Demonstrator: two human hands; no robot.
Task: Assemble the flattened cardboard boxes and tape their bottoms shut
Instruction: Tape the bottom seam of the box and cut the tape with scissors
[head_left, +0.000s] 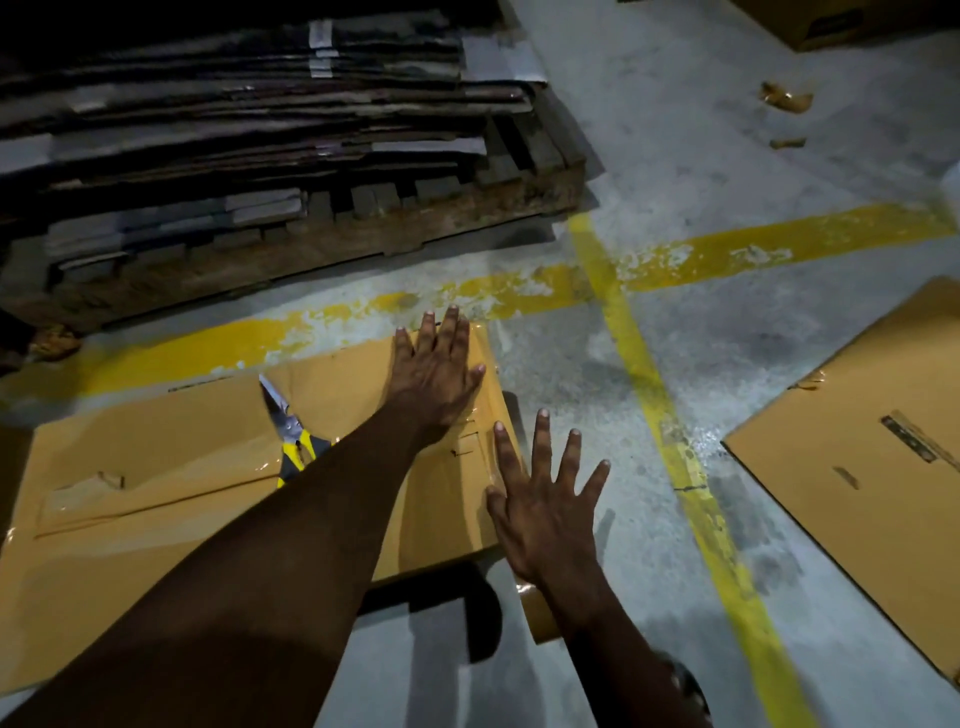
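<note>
A brown cardboard box (156, 493) lies on the concrete floor in front of me, its taped face up. My left hand (439, 371) reaches across it and rests flat, fingers straight, near its far right corner. My right hand (548, 512) is spread open at the box's right edge, with the thumb over the cardboard and the fingers over the floor. Yellow-handled scissors (288, 431) lie on the box, partly hidden by my left forearm. A roll of brown tape (537, 610) peeks out under my right wrist.
A wooden pallet (363, 228) stacked with flattened cardboard (234, 104) stands at the back left. Another cardboard box (883, 441) lies at the right. Yellow floor lines (670, 415) cross the grey concrete. Tape scraps (784, 98) lie far right, below a box corner (821, 21).
</note>
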